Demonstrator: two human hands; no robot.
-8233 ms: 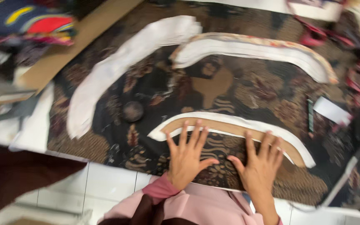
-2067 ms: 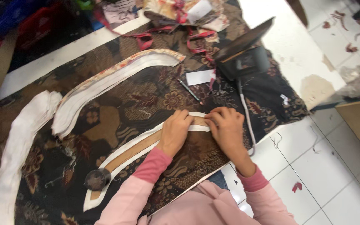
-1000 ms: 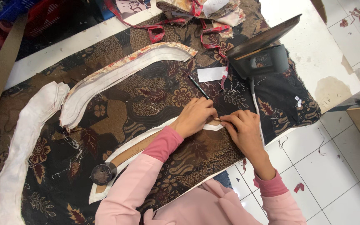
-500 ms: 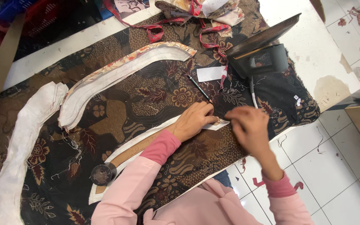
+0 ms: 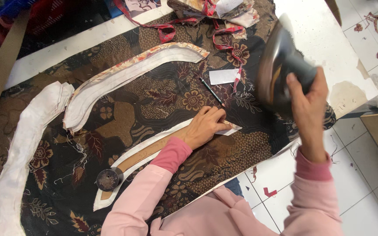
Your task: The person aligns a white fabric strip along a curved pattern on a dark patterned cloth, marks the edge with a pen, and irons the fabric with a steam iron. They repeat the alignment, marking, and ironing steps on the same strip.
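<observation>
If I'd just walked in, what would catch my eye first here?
Probably the blurred dark clothes iron lifted in the right hand at the upper right. Next, the left hand pressing a curved white fabric strip with a brown cardboard pattern onto dark brown floral batik cloth in the middle, and a small round dark weight on the strip's lower-left end.

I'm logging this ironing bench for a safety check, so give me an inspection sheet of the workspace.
Surface: dark patterned cloth covers the table.
Job's things: curved white strip with brown template; iron, blurred.
Clutter: round weight, pen, paper slip, two more curved strips, red ties.
Hands: left hand presses the strip's end; right hand holds the iron raised.
Cables: nothing seen.
Surroundings: white tiled floor with red scraps.
</observation>
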